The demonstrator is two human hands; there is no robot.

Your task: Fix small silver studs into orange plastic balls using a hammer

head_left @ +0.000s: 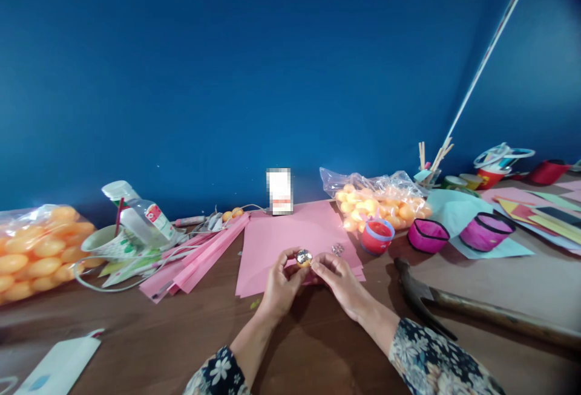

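My left hand (280, 286) and my right hand (338, 280) meet over the near edge of a pink paper sheet (290, 231). Together they pinch a small orange ball (304, 257) with a shiny silver piece on its top. Both hands have their fingers curled around it. A second small silver piece (337, 249) lies on the pink paper just right of my hands. Floral sleeves cover both forearms.
A bag of orange balls (39, 250) sits far left, another bag of balls (376, 198) behind the pink sheet. Pink paper strips (200, 259), a plastic bottle (140, 213), a red cup (377, 236), two magenta cups (428, 235), a hammer (454, 304) and coloured papers (540, 210) lie around.
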